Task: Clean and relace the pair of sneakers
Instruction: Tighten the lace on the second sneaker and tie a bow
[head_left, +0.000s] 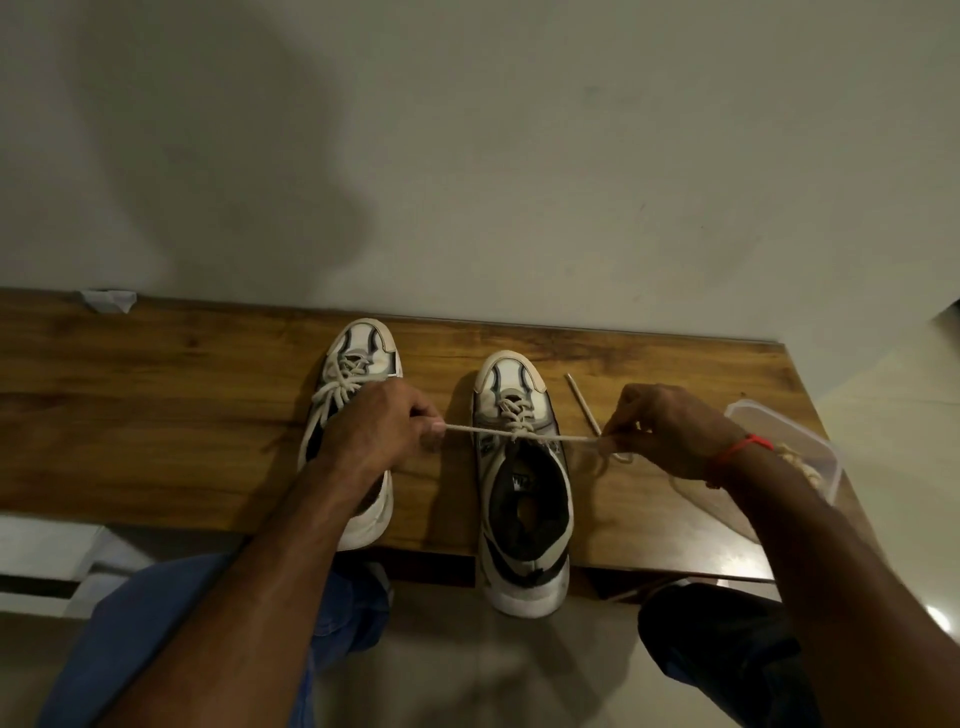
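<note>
A home, by the look of it: a wood-grain bench (156, 415) stands against a plain painted wall (467, 156), pale glossy floor tiles (519, 675) lie below the bench, and a clear plastic food container (789, 441) sits at the bench's right end.

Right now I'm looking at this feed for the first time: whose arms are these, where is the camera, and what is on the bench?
There is no machine here. One camera sits on a person's head and looks down at their own two bare hands. On the wooden bench stand two sneakers. The left hand and the right hand each pinch an end of the lace, pulled straight across the right sneaker. The left sneaker is already laced. A thin stick and a clear plastic tub lie to the right.
</note>
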